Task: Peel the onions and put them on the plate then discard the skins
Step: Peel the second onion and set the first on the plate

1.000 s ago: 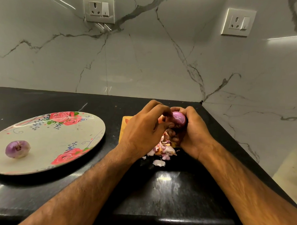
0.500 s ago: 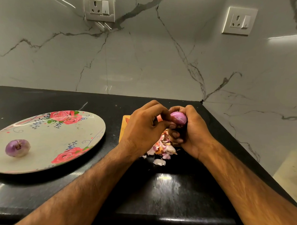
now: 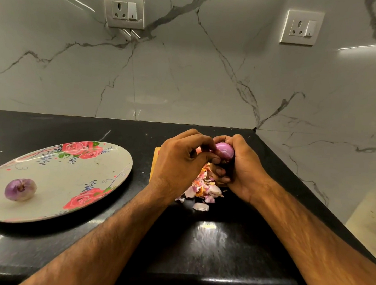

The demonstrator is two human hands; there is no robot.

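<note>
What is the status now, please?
Right hand grips onion, left hand pinches at it. One peeled onion on plate. Skins piled beneath, nothing blocking.

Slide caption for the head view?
Left hand and right hand peel a pink onion over a skin pile; one peeled onion sits on the floral plate.

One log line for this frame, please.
step: peeling; right hand: holds onion; left hand: pinches at it; plate: one peeled onion; skins: piled below hands
</note>
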